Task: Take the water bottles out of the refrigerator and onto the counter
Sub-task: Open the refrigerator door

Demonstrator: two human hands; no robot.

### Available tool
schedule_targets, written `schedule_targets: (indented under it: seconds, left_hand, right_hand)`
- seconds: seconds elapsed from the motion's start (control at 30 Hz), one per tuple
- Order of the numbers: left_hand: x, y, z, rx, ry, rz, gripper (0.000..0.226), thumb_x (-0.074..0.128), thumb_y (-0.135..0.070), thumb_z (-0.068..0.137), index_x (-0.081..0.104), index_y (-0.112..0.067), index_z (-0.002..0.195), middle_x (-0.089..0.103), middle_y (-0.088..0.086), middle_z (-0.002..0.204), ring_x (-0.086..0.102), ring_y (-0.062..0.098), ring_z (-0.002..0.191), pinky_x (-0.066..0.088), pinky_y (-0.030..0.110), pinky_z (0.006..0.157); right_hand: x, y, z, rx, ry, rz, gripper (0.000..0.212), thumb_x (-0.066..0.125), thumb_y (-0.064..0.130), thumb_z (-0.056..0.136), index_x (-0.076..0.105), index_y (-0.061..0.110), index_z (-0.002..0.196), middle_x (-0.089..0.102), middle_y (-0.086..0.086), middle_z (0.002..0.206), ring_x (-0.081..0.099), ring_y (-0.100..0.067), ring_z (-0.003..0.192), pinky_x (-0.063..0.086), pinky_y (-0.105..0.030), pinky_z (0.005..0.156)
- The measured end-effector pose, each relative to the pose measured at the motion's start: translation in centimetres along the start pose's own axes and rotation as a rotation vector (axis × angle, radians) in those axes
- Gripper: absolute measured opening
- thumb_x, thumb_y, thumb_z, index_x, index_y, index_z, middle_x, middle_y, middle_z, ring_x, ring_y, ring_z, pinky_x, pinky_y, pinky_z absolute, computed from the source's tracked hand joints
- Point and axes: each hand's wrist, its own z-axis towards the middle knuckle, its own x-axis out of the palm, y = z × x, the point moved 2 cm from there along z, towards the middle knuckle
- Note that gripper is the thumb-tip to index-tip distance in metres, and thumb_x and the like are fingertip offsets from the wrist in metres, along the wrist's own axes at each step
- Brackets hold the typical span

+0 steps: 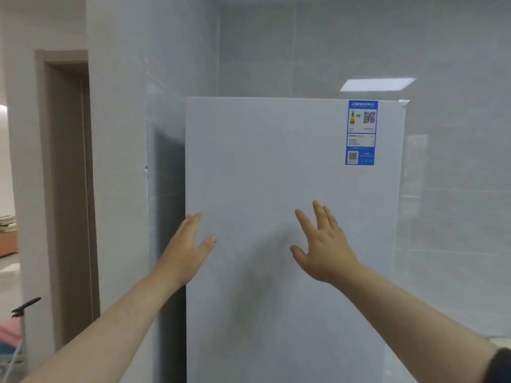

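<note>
A tall white refrigerator (276, 161) fills the middle of the head view, its door shut. A blue energy label (360, 132) is stuck at the door's upper right. My left hand (186, 250) is open at the door's left edge, fingertips reaching around it and thumb on the front. My right hand (322, 244) is open with fingers spread, just in front of the door's middle. Neither hand holds anything. No water bottles are visible; the inside of the refrigerator is hidden. A pale strip at the lower right edge (500, 341) may be a counter.
Grey tiled walls (456, 189) stand behind and to the right of the refrigerator. A dark gap (168, 217) separates it from the left wall. A brown door frame (66, 189) is at the left, with a cart handle (26, 305) and pink cloth low beside it.
</note>
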Motion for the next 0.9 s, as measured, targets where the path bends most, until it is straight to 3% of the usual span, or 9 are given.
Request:
schedule_targets:
  seconds: [0.13,0.2,0.3,0.4,0.57,0.73,0.83,0.9]
  left_hand:
    - [0.6,3.2,3.2,0.027,-0.033,0.011,0.074,0.054,-0.038,0.097,0.014,-0.025,0.157,0.002,0.007,0.166,0.005,0.019,0.151,0.011,0.031,0.115]
    - [1.1,4.5,4.1,0.081,-0.058,-0.01,0.072,0.055,-0.037,0.097,0.016,-0.029,0.156,0.003,0.007,0.166,0.009,0.015,0.15,0.011,0.027,0.111]
    - [1.0,5.2,5.1,0.129,-0.114,-0.13,0.068,0.053,-0.036,0.091,0.027,-0.024,0.154,0.025,0.003,0.158,0.022,-0.005,0.131,0.018,0.023,0.107]
    - [0.9,5.4,5.4,0.152,-0.125,-0.212,0.068,0.049,-0.036,0.085,0.033,-0.025,0.151,0.037,-0.006,0.143,0.03,-0.009,0.12,0.024,0.022,0.102]
    - [0.3,5.9,4.8,0.182,-0.142,-0.218,0.066,0.049,-0.029,0.089,0.031,-0.024,0.152,0.041,-0.009,0.135,0.036,-0.013,0.112,0.029,0.025,0.101]
    - [-0.2,5.4,1.9,0.259,-0.197,-0.173,0.069,0.059,-0.017,0.092,0.028,-0.019,0.154,0.042,-0.011,0.134,0.03,-0.03,0.115,0.027,0.01,0.095]
    - [-1.0,4.5,-0.9,0.286,-0.224,-0.141,0.078,0.064,-0.005,0.09,0.023,-0.014,0.155,0.038,-0.014,0.141,0.028,-0.025,0.123,0.025,0.009,0.102]
    - [-1.6,3.0,-3.3,0.312,-0.221,-0.099,0.08,0.065,-0.005,0.089,0.02,-0.01,0.155,0.036,-0.013,0.139,0.032,-0.013,0.124,0.029,0.021,0.105]
  right_hand:
    - [1.7,1.7,3.7,-0.041,-0.082,-0.186,0.088,0.048,0.06,0.089,0.001,0.032,0.157,-0.01,-0.015,0.166,-0.009,-0.037,0.151,0.003,-0.053,0.12]
    - [2.5,2.9,5.0,-0.057,-0.08,-0.222,0.09,0.047,0.063,0.087,-0.001,0.033,0.157,-0.01,-0.014,0.166,-0.01,-0.039,0.151,0.002,-0.056,0.12]
    - [3.6,4.5,6.2,-0.02,-0.102,-0.249,0.092,0.048,0.068,0.083,0.003,0.035,0.156,-0.008,-0.017,0.165,-0.008,-0.047,0.148,0.004,-0.065,0.116]
    - [4.6,4.8,6.3,0.011,-0.143,-0.263,0.094,0.05,0.069,0.08,0.007,0.034,0.156,-0.004,-0.021,0.165,-0.004,-0.05,0.147,0.006,-0.07,0.114]
    - [4.7,4.4,6.1,0.005,-0.139,-0.259,0.092,0.043,0.071,0.081,0.001,0.038,0.155,-0.008,-0.016,0.165,-0.007,-0.045,0.149,0.004,-0.066,0.116]
    - [3.0,4.1,4.3,-0.023,-0.143,-0.201,0.085,0.033,0.069,0.081,0.002,0.04,0.155,-0.002,-0.013,0.166,-0.004,-0.042,0.15,0.008,-0.061,0.119]
    - [0.3,4.2,3.2,-0.026,-0.145,-0.14,0.084,0.046,0.062,0.088,0.009,0.032,0.158,0.003,-0.015,0.166,0.001,-0.04,0.151,0.01,-0.056,0.121]
    - [-2.9,5.0,2.9,-0.038,-0.188,-0.103,0.085,0.053,0.057,0.09,0.012,0.029,0.158,0.002,-0.016,0.167,0.001,-0.039,0.151,0.011,-0.054,0.121]
